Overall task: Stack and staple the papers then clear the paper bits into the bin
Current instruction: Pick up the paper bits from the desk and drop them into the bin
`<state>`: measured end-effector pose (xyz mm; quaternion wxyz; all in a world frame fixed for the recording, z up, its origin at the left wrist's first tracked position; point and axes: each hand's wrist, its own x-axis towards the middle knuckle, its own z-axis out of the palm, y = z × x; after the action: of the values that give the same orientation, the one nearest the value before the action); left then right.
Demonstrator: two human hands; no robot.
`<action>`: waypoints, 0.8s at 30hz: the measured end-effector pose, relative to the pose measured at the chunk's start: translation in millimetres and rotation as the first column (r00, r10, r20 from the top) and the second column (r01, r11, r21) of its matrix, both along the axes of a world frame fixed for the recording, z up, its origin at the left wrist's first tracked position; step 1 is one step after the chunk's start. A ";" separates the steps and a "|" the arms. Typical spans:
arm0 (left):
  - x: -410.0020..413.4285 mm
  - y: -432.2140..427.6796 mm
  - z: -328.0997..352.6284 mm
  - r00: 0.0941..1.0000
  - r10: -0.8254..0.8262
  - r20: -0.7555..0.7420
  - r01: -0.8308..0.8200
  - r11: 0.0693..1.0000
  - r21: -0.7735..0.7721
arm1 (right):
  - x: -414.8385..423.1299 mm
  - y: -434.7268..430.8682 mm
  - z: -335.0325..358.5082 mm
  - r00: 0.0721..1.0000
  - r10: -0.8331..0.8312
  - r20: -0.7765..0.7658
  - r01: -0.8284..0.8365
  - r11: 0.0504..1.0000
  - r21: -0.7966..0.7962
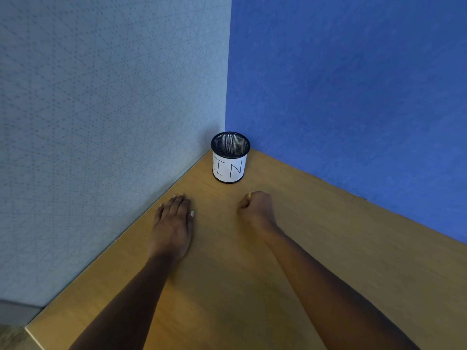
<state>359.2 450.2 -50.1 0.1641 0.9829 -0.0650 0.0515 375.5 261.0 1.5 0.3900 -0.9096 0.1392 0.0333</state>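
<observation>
A small black mesh bin (230, 157) with a white paper label stands upright in the far corner of the wooden desk (252, 261). My left hand (174, 221) lies flat on the desk, fingers straight, to the left and in front of the bin. My right hand (256, 207) is curled into a fist just in front of the bin; whether it holds anything inside cannot be made out. No papers, stapler or paper bits are in view.
A grey partition (108, 122) closes the desk's left side and a blue partition (353, 97) its far right side. The desk's left front corner (32, 329) shows at the lower left.
</observation>
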 end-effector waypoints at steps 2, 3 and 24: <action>-0.7 0.1 0.5 1.000 0.000 0.000 0.000 1.000 -0.007 | 2.1 -8.0 0.4 0.992 -0.109 -0.068 0.120 0.973 0.196; -0.9 0.4 0.8 1.000 -0.002 0.000 0.002 1.000 -0.011 | 3.8 -11.4 1.2 0.982 -0.158 -0.108 0.182 0.946 0.269; 0.0 -0.5 -0.6 1.000 0.000 0.014 0.000 1.000 0.005 | 102.7 -1.7 76.9 0.948 -0.317 0.037 0.252 0.814 0.523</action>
<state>359.2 449.7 -50.7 0.1611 0.9830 -0.0665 0.0580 478.3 259.4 78.4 0.6257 -0.7422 0.2359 -0.0453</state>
